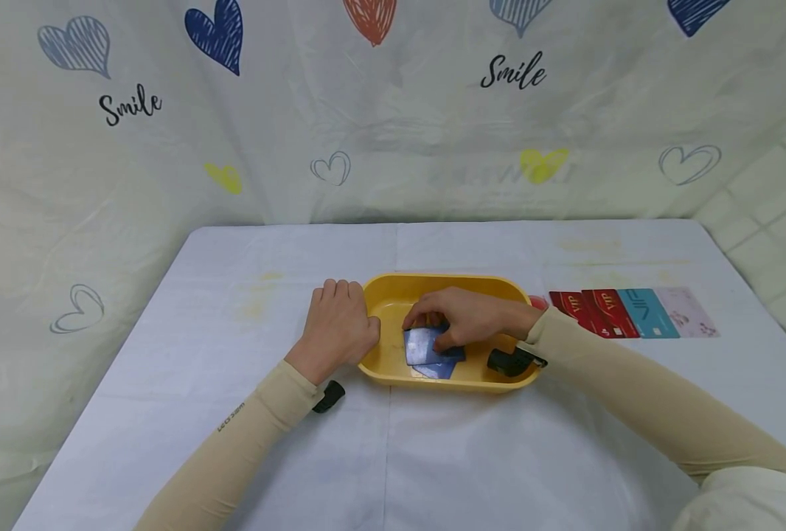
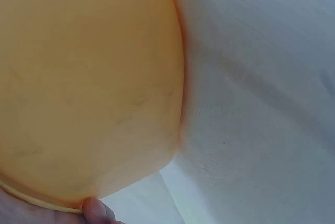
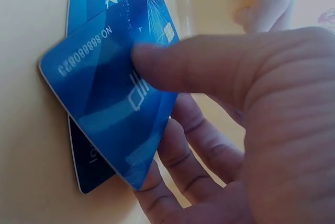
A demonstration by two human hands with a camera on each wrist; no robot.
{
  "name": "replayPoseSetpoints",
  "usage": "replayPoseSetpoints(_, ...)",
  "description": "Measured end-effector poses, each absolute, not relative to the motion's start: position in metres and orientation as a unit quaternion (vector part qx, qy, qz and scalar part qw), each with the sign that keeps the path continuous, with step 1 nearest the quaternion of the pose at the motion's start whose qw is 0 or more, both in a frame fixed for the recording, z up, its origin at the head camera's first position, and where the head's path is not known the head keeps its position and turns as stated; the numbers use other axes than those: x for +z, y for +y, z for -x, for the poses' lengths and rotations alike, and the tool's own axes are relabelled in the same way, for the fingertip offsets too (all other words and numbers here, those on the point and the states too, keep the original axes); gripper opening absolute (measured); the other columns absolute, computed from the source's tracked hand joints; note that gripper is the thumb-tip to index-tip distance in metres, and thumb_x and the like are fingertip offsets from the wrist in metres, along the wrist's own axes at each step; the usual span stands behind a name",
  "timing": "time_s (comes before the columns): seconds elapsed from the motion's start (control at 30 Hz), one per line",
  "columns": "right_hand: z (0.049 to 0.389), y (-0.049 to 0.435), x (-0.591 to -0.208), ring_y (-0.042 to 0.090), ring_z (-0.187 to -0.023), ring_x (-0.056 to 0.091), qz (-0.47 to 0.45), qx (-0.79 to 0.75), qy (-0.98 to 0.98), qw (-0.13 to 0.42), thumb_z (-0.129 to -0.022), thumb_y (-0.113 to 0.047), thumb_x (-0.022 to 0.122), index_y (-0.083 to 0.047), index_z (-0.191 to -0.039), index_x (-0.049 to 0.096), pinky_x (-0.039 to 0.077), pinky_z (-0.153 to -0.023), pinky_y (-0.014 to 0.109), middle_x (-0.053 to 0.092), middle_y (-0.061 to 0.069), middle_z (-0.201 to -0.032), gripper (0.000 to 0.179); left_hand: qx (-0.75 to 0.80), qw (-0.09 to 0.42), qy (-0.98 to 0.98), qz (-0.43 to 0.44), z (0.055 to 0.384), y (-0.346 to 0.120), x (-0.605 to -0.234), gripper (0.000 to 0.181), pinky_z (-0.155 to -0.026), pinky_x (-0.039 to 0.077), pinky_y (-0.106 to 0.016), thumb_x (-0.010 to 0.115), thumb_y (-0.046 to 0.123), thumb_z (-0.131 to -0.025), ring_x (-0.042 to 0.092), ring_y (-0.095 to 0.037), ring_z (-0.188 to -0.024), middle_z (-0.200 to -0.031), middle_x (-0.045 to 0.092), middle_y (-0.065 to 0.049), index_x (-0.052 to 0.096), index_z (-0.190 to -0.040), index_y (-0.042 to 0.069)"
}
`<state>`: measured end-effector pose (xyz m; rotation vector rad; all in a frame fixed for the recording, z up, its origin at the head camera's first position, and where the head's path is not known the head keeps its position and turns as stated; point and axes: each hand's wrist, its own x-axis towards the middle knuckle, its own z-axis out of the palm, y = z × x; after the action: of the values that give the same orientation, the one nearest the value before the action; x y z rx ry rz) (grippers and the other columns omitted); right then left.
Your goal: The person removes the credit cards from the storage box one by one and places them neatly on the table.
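Note:
At the left end of a yellow plastic tray (image 1: 446, 387), my left hand (image 1: 335, 322) grips the rim; its thumb (image 2: 97, 211) shows on the rim in the left wrist view, beside the tray's outer wall. Reaching inside the tray, my right hand (image 1: 469, 317) pinches a blue VIP card (image 3: 94, 72), thumb on its printed face and fingers along the far edge and underneath. Other blue cards (image 3: 86, 161) lie beneath it, fanned out and partly covered. The printed number appears upside down in the right wrist view.
Right of the tray, overlapping cards lie in a row on the white-covered table (image 1: 486, 457): red VIP cards (image 1: 608, 313), a teal card (image 1: 648, 313) and a pale pink card (image 1: 688, 313). My right sleeve (image 1: 605, 369) partly covers the row's left end. Behind hangs a heart-patterned cloth (image 1: 419, 110).

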<state>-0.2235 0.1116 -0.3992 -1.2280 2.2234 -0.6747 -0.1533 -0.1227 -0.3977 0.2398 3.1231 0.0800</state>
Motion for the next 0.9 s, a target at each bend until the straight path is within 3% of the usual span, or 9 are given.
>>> replayPoseSetpoints(0.9, 0.2182, 0.1109, -0.3910, 0.012, -0.084, 0.055, 0.453, -0.202, 0.838, 0.226, -0.095, -0.009, 0.070, -0.017, -0.129, 0.065, 0.050, -0.080, 0.026, 0.067, -0.001, -0.102, 0.036, 0.038, 0.002, 0.997, -0.070, 0.1508, -0.1226, -0.3986, 0.030, -0.088, 0.037, -0.042, 0.047, 0.029, -0.097, 0.043, -0.031, -0.097, -0.091, 0.049, -0.011, 0.052, -0.103, 0.000)
